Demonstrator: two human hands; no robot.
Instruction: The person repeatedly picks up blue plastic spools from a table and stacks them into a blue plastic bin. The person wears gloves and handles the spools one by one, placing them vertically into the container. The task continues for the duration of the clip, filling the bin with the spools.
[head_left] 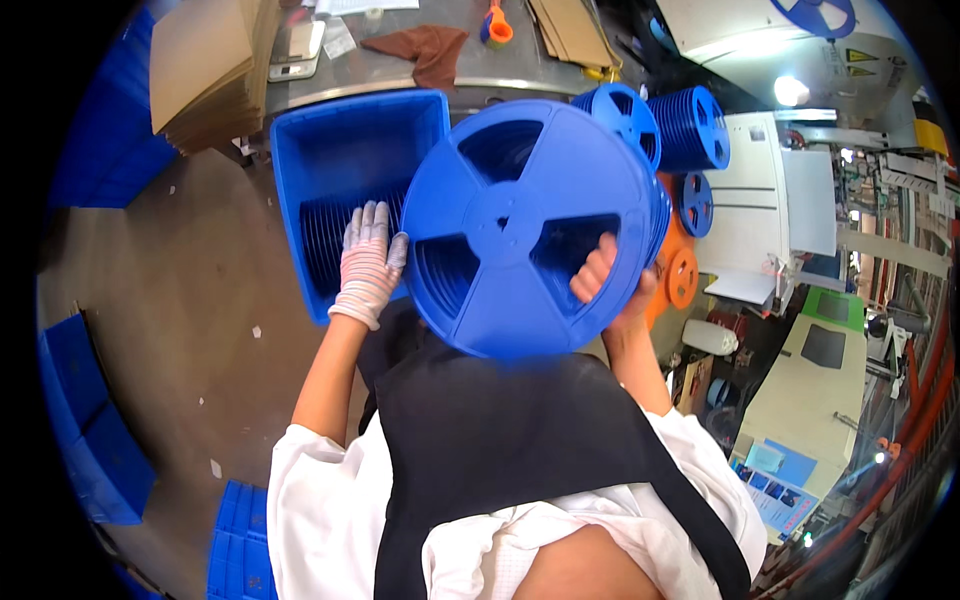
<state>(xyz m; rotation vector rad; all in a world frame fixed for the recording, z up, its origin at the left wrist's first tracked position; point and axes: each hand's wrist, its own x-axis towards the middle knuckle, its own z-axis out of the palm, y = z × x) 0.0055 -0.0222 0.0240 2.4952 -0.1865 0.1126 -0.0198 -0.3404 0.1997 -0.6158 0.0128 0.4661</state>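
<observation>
A stack of blue spoked reels [515, 265] stands upright in front of my chest. My right hand [597, 270], bare, is closed round the reels' right side, its fingers hooked through an opening between the spokes. To the left is a blue plastic bin [350, 135]. A row of thin blue discs [320, 240] stands on edge inside it. My left hand [369, 262], in a striped knit glove, lies over the right end of that row with its fingers stretched out. The thumb is close to the front reel's edge; I cannot tell whether they touch.
More blue reel stacks [685, 130] stand at the back right, beside orange reels [683, 278]. Behind the bin runs a metal table [345, 70] with a brown cloth [425, 50]. Cardboard sheets [205, 70] are piled at the far left. Blue crates [240, 540] sit on the floor.
</observation>
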